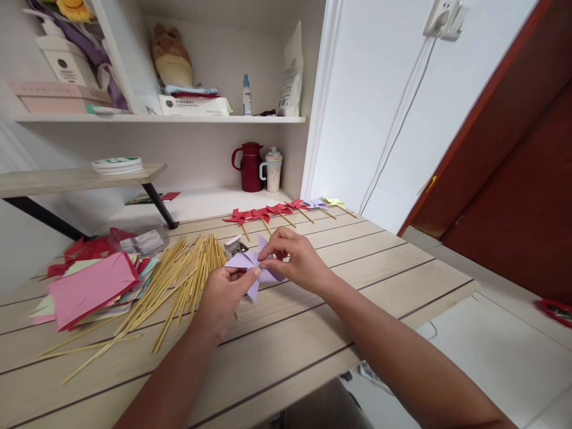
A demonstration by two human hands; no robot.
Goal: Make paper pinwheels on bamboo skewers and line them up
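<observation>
Above the surface [379, 256], your left hand [226, 295] and right hand [298, 262] pinch the lilac pinwheel [252, 258], each grip closed; sticks [203, 268] crowd the left, while room stretches rightward to the edge [473, 286].

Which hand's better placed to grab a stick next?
Probably left: the left hand is close beside the sticks; the right hand is farther off, across the purple pinwheel. Both hold it now.

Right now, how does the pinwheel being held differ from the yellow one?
The held pinwheel is lilac; the yellow pinwheel is pale yellow. The held pinwheel is in the left hand and right hand; the yellow pinwheel lies untouched on the table. Both have folded blades.
</observation>
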